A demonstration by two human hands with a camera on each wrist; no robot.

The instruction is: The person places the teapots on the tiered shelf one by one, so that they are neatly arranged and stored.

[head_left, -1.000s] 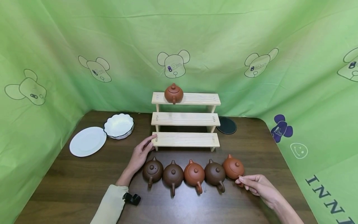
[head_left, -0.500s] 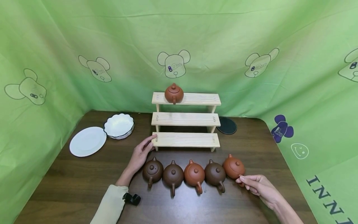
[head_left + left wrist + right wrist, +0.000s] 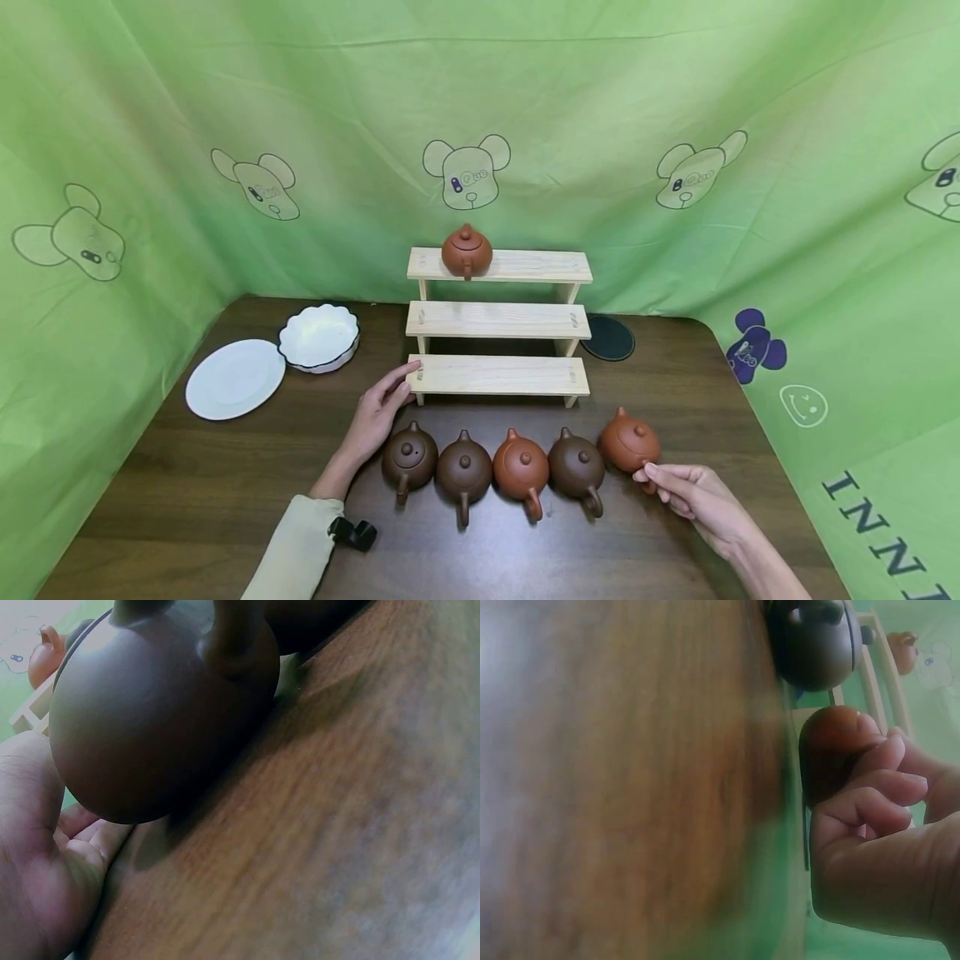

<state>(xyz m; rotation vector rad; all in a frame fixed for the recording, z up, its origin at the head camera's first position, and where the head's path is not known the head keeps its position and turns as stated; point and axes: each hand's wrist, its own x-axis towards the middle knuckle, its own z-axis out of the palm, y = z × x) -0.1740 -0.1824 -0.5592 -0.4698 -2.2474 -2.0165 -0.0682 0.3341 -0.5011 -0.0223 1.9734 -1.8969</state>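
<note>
Fingers and thumb of my right hand [image 3: 693, 500] pinch the handle of an orange-brown clay teapot [image 3: 628, 439], the rightmost in a row; in the right wrist view my hand partly hides this teapot [image 3: 829, 746]. My left hand [image 3: 377, 414] holds the left end of the lowest step of a three-step wooden stand [image 3: 498, 375]. Close to that wrist sits a dark brown teapot [image 3: 157, 727]. Between the hands stand another dark teapot [image 3: 465, 468], an orange-brown one [image 3: 521, 462] and a third dark one [image 3: 577, 463], spouts pointing away from me.
One orange-brown teapot [image 3: 467, 252] stands on the top step, towards its left end. A white oval plate [image 3: 236, 379] and a scalloped white bowl [image 3: 319, 335] lie at the left. Behind the stand's right side is a dark round mat [image 3: 608, 337]. Green cloth [image 3: 360, 125] surrounds the table [image 3: 195, 492].
The teapot in my right hand has shifted slightly to the right and away from me, with the hand following. My left hand stays on the stand.
</note>
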